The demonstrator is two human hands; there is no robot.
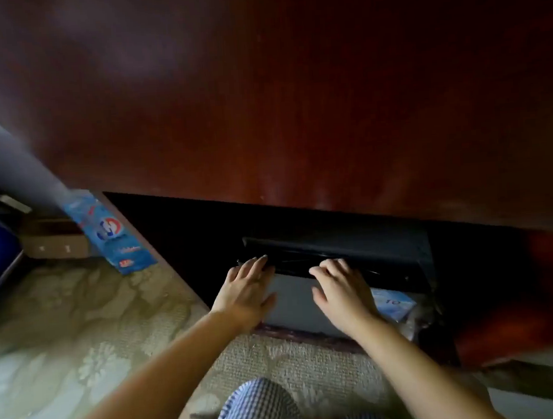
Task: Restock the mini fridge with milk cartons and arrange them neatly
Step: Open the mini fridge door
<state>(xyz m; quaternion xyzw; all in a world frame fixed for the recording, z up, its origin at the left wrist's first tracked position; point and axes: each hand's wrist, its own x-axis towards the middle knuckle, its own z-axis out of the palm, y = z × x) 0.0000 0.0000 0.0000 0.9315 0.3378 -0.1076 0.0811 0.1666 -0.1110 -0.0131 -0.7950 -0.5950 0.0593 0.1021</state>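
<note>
Where the mini fridge (293,302) sits low under the red-brown cabinet (295,111), the left hand (244,292) lays straight, open fingers (256,265) on its black top edge and the right hand (341,286) curls its fingers over that edge. A blue milk carton (394,304) lies just right of the right fingers; a second carton (111,232) leans well left of the left fingers, on the carpet (81,318).

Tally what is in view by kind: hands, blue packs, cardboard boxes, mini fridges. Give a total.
Hands: 2 (left hand, right hand)
Blue packs: 2 (leaning blue pack on the left, second blue pack beside the right hand)
Cardboard boxes: 1 (cardboard box)
Mini fridges: 1 (mini fridge)
Total: 6
</note>
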